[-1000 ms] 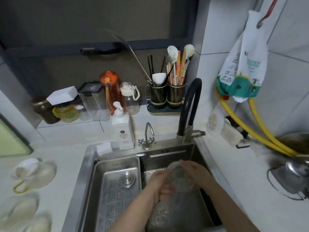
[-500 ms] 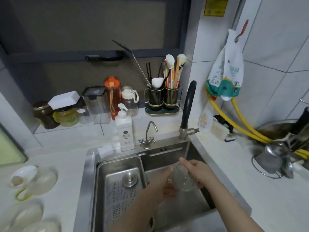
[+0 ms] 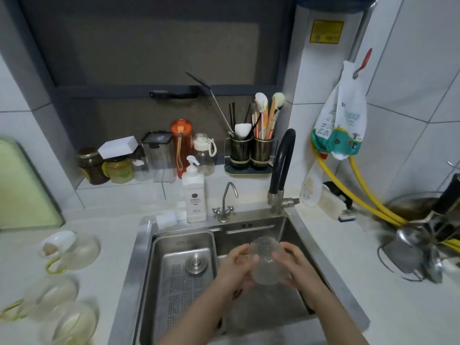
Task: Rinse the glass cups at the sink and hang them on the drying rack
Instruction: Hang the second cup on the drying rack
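Both hands over the sink (image 3: 331,265) basin at 6 o'clock, clamped on a ribbed glass cup (image 3: 267,263): left hand (image 3: 235,266) fingers curled around its left side, right hand (image 3: 297,266) wrapping the right. Cup looks tilted, rim direction unclear. More glass cups (image 3: 74,250) at 8 o'clock on counter; black faucet (image 3: 282,168) at 12.

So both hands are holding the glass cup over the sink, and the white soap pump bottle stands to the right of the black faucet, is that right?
Not quite. In the head view both hands, left hand and right hand, do hold the glass cup over the sink, but the white soap pump bottle stands left of the black faucet.
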